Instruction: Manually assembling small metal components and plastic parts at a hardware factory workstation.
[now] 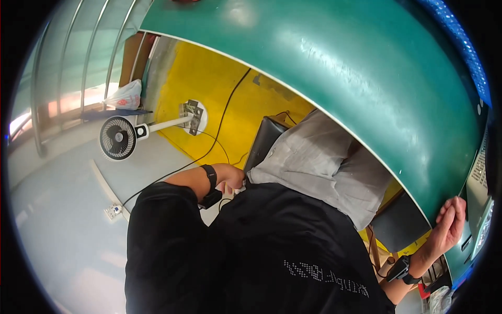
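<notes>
Beside my left hip, my left hand [231, 177] is lowered with its fingers curled. It is close to the black seat [264, 140] I sit on. Something small and whitish shows at its fingertips, too small and partly hidden to name. On the right, my right hand [451, 224] rests at the edge of the green tabletop [314, 63], fingers bent in loosely and nothing visible in them. A laptop-like device with a keyboard [479, 170] stands just beyond that hand. Dark bands are on both wrists.
A white fan [118, 137] with a round base stands at left on the yellow floor [193, 68]. A black cable [222, 123] crosses there toward a white socket block [113, 211]. A white plastic bag [125, 97] lies near the metal bars. Another dark seat [401, 222] is under the table's right side.
</notes>
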`<state>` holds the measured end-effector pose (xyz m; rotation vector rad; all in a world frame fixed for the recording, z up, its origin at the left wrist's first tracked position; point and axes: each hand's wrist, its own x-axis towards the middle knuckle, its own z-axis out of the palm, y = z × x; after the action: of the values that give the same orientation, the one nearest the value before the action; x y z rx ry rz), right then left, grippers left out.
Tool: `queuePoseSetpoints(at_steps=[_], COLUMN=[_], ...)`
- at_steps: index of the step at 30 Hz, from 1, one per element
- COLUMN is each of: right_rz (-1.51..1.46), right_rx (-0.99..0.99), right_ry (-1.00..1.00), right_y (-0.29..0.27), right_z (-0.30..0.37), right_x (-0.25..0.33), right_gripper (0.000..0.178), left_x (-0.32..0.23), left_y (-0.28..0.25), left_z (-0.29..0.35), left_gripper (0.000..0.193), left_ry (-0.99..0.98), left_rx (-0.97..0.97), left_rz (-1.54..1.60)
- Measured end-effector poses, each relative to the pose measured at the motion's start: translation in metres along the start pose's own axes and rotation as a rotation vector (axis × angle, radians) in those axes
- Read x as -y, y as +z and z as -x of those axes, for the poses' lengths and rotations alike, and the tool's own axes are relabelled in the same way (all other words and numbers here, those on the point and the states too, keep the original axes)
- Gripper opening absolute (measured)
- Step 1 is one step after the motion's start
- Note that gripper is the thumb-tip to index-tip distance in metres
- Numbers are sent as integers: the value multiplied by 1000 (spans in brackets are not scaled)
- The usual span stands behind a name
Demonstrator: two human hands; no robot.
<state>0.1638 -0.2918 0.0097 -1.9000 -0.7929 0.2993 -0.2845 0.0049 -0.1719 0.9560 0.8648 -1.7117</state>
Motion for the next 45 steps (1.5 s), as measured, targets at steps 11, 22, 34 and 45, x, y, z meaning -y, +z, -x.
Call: queuePoseSetpoints(at_steps=[11, 22, 34, 45], right_rz=[-4, -66, -311, -274], right_rx=[-18, 19, 85, 51], right_ry=[73, 26, -93, -66], right_y=[-1, 9, 9, 20], right_z=[12, 12, 8, 12], right_x=[25, 27, 17, 24], right_gripper=[24, 25, 24, 18], left_x=[48, 54, 14, -65], left_y=[8, 47, 25, -5], left_z=[-65, -134, -67, -29], left_gripper=[63, 19, 16, 21], left_ry=[-21, 110, -50, 250], left_rx=[305, -161, -633, -1095], left_rz=[872, 629, 92, -252])
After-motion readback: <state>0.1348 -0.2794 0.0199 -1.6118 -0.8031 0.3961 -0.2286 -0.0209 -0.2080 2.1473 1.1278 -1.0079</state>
